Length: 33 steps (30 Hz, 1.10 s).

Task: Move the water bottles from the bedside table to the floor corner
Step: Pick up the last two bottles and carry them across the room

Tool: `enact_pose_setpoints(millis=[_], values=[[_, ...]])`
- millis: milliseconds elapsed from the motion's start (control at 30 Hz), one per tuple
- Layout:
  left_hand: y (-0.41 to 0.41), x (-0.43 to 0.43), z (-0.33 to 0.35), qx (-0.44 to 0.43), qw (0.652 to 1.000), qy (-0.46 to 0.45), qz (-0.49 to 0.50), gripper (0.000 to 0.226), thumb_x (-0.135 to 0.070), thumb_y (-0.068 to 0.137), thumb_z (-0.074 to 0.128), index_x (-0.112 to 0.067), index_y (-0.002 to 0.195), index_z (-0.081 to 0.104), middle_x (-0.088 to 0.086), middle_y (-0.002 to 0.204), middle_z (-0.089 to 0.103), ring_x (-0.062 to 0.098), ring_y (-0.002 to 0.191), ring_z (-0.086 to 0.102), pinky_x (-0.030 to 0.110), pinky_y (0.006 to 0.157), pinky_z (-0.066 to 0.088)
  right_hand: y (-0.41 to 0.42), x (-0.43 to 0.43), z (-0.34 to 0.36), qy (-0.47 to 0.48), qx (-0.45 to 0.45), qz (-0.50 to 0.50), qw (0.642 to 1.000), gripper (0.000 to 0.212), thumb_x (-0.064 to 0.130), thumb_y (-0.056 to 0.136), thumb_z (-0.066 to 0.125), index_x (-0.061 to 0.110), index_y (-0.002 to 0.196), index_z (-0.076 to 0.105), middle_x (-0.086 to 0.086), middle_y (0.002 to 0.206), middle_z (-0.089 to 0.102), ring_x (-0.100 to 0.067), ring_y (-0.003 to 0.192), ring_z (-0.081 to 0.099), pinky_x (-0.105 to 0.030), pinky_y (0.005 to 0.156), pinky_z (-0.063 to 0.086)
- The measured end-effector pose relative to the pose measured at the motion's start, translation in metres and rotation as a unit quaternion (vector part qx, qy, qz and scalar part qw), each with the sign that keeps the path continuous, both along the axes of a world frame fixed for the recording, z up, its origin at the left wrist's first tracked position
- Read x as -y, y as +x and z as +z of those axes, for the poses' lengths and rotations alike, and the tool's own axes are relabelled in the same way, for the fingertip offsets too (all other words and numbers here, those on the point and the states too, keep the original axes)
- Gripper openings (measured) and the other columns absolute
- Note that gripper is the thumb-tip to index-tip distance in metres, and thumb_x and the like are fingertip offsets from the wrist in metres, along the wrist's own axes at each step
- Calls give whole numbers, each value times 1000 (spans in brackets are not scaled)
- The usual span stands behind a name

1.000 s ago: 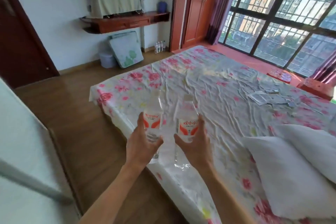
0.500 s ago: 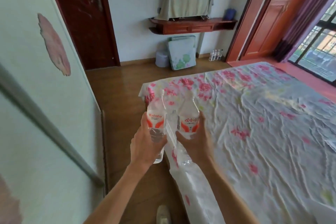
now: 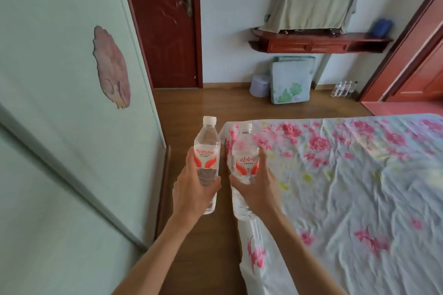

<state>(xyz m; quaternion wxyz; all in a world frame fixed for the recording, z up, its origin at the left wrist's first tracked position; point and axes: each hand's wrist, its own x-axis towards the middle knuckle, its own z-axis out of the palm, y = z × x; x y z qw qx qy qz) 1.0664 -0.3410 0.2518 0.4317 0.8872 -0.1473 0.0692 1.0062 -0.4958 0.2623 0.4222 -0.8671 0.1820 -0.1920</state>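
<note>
Beside the bed [image 3: 347,187], the left hand [image 3: 191,189] grips one upright bottle [image 3: 206,151], the right hand [image 3: 256,189] grips another bottle [image 3: 245,153]; more bottles [image 3: 341,89] stand in the far corner.

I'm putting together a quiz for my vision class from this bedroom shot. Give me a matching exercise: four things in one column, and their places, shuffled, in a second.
1. Latin-lettered bottle
2. Chinese-lettered bottle
3. bottle cluster
4. blue item

A. on the wall shelf
B. gripped by the left hand
C. standing on the floor by the far wall
D. gripped by the right hand

Pairs: 1-B, 2-D, 3-C, 4-A.
</note>
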Motion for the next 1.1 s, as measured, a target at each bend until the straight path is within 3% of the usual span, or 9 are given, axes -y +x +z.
enact_pose_setpoints(millis=[100,200,367,500,600,667,767,900,1100], values=[[22,4,-5,-23,1000,-14,9,96,-60,71,74,-35,147,22,-14,128,59,8,108,64,43,88,57,24,7,0,6,4,14,1000,101,40,78,79,36,151,10,7,137,52,-3,107,58,-32,93,52],[37,8,-6,-9,999,1,37,96,-58,72,75,-33,148,21,-13,130,58,8,111,62,36,93,54,45,13,-2,3,2,27,1000,100,40,79,78,34,151,9,4,133,57,-12,107,62,-28,86,53],[64,14,-9,2,998,13,58,94,-55,74,75,-30,148,22,-11,131,57,9,110,62,20,86,44,76,22,-5,-3,5,41,999,101,40,79,78,29,153,9,1,132,57,-15,106,64,-23,79,50],[90,20,-13,3,998,14,66,93,-54,74,75,-30,147,23,-12,133,55,9,113,61,18,85,40,103,28,-7,-5,-2,44,999,102,40,81,77,25,154,9,1,135,55,-10,107,62,-18,81,45],[118,26,-17,-1,998,12,67,93,-54,74,75,-31,147,23,-11,136,54,12,116,59,19,87,38,128,36,-9,-11,-6,43,999,102,40,80,77,24,154,9,1,131,58,-2,94,59,-7,72,42],[139,32,-17,-1,998,11,64,92,-53,74,75,-30,148,23,-10,137,53,12,117,58,19,88,37,148,42,-12,-7,0,41,999,100,39,79,78,27,153,12,1,127,59,-6,96,62,-13,72,49],[174,41,-18,1,998,13,61,91,-51,75,75,-28,148,25,-9,138,53,12,119,57,20,89,36,182,49,-16,8,8,39,999,98,38,78,78,31,151,14,2,127,58,-13,105,64,-33,82,59],[229,50,-20,-4,999,13,51,92,-54,75,74,-31,148,23,-10,137,53,11,118,57,21,89,37,231,57,-16,0,6,28,1000,94,37,80,78,29,150,16,7,129,55,-9,107,60,-26,85,56],[306,57,-19,-15,999,-4,40,94,-56,72,75,-31,147,23,-10,134,55,11,115,60,27,92,46,306,65,-16,-17,4,21,1000,94,41,79,77,28,149,16,4,127,57,-10,102,64,-27,79,58]])
